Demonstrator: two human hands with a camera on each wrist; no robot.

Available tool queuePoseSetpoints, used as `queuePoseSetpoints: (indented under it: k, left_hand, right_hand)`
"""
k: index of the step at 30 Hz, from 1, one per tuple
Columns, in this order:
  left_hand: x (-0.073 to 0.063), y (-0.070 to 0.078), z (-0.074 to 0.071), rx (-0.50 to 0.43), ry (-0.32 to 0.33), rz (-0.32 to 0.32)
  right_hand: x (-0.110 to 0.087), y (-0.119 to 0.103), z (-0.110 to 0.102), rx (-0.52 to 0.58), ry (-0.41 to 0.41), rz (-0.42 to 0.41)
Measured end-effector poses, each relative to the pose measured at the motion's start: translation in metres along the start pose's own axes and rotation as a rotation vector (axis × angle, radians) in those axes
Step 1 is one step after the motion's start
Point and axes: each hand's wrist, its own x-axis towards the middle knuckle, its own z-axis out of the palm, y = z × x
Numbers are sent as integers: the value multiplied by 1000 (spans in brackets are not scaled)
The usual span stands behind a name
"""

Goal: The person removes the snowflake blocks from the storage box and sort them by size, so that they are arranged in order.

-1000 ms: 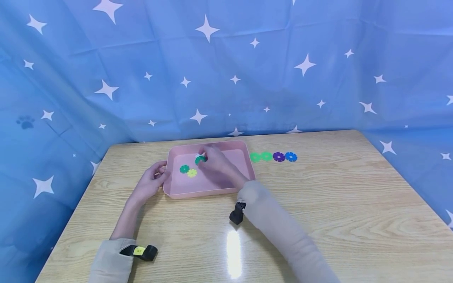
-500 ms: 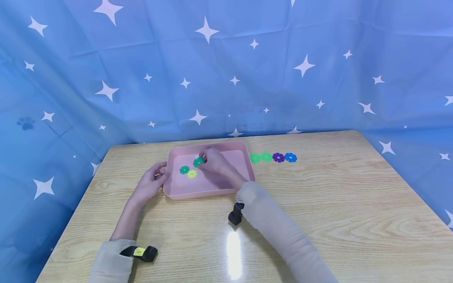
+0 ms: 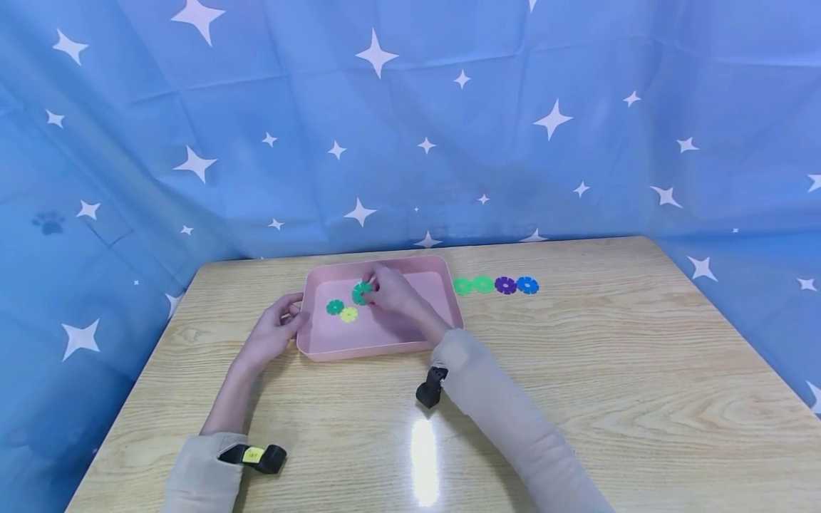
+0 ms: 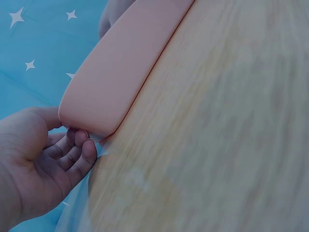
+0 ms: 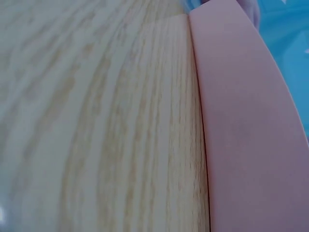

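Note:
In the head view my right hand (image 3: 393, 291) reaches into a shallow pink tray (image 3: 378, 352) and pinches a green snowflake disc (image 3: 360, 293) by its right side. Just left of it, a second green disc (image 3: 335, 307) and a yellow disc (image 3: 348, 314) lie on the tray's bottom. My left hand (image 3: 272, 331) holds the tray's left end. The left wrist view shows its thumb (image 4: 48, 116) at the rim and its fingers curled against the tray's outer wall (image 4: 111, 72). Only that wall (image 5: 251, 121) fills the right wrist view's right side; the working fingers are hidden there.
Right of the tray, two light green discs (image 3: 482, 285), a purple disc (image 3: 505, 285) and a blue disc (image 3: 528, 285) lie in a row on the wooden table (image 3: 609, 370). A blue star-patterned cloth (image 3: 410, 128) hangs behind the table.
The green disc in my right fingers has shifted and turned slightly, staying over the tray. A whitish piece seen behind it earlier is now out of sight. My left hand stays on the tray.

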Motion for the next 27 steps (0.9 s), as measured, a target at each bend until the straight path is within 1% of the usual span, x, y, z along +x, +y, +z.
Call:
queuePoseSetpoints:
  k: [4, 8, 12, 14, 20, 27]
  left_hand:
    - [0, 0, 0, 3, 0, 1]
    - [0, 1, 0, 2, 0, -3]
    - [0, 1, 0, -2, 1, -9]
    - [0, 1, 0, 0, 2, -10]
    - [1, 0, -1, 12, 7, -6]
    - [1, -1, -1, 11, 5, -3]
  right_hand:
    - [-2, 5, -3, 55, 22, -29]
    - [-6, 10, -6, 103, 36, -31]
    - [-11, 14, -11, 134, 71, -33]
    - [-13, 17, -14, 156, 82, -31]
    - [-22, 22, -27, 158, 118, -5]
    - [-31, 29, -42, 222, 170, -7]
